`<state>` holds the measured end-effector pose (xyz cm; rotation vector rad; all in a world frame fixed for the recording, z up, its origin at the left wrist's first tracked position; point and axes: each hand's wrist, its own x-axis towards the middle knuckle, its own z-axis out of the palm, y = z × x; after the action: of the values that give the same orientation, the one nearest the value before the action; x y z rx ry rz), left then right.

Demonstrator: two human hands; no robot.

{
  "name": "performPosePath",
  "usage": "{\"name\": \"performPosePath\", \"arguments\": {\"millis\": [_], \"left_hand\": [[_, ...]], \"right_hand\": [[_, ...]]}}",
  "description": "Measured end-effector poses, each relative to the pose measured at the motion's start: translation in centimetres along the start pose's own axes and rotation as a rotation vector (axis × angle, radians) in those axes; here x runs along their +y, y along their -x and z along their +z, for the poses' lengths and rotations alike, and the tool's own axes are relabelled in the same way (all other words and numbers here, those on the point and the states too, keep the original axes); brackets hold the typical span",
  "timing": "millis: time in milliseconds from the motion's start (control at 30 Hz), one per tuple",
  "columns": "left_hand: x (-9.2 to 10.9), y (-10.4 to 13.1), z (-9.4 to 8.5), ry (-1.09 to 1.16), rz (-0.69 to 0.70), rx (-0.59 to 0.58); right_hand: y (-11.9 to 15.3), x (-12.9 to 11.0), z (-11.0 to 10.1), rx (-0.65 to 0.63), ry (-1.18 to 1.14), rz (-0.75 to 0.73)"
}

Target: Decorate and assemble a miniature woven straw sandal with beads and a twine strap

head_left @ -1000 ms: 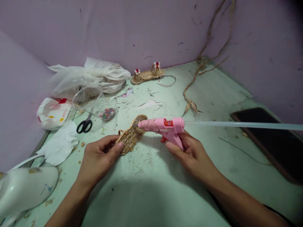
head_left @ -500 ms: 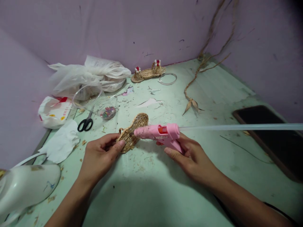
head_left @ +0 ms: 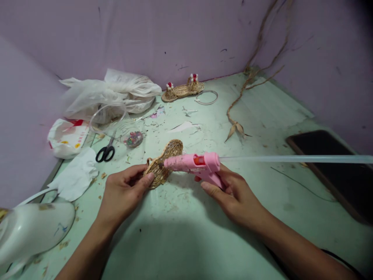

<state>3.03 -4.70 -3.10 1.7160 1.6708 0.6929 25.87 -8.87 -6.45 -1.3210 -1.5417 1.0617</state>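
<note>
A small woven straw sandal (head_left: 164,162) lies on the pale green table (head_left: 186,225). My left hand (head_left: 124,194) pinches its near heel end between thumb and fingers. A pink glue gun (head_left: 194,165) is gripped in my right hand (head_left: 233,196), with its nozzle on the middle of the sandal. A long clear glue stick (head_left: 294,158) sticks out of the gun's back toward the right edge.
A finished straw sandal with red beads (head_left: 182,90) and a clear ring (head_left: 206,97) lie at the back. Black scissors (head_left: 105,152), a bead dish (head_left: 132,138), plastic bags (head_left: 107,95) and tissue (head_left: 76,177) sit left. A dark phone (head_left: 335,167) lies right; dried straw (head_left: 241,101) trails from the corner.
The glue gun has slid left and toward me along the sandal, from its toe end toward its middle. My left hand has kept its hold on the heel end.
</note>
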Motion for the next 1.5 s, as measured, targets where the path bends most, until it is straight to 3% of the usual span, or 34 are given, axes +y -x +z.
{"name": "performPosePath", "arguments": {"millis": [1500], "left_hand": [[0.03,0.09,-0.06,-0.016,0.009,-0.003]], "right_hand": [[-0.22,0.04,-0.06,0.117,-0.13,0.028]]}}
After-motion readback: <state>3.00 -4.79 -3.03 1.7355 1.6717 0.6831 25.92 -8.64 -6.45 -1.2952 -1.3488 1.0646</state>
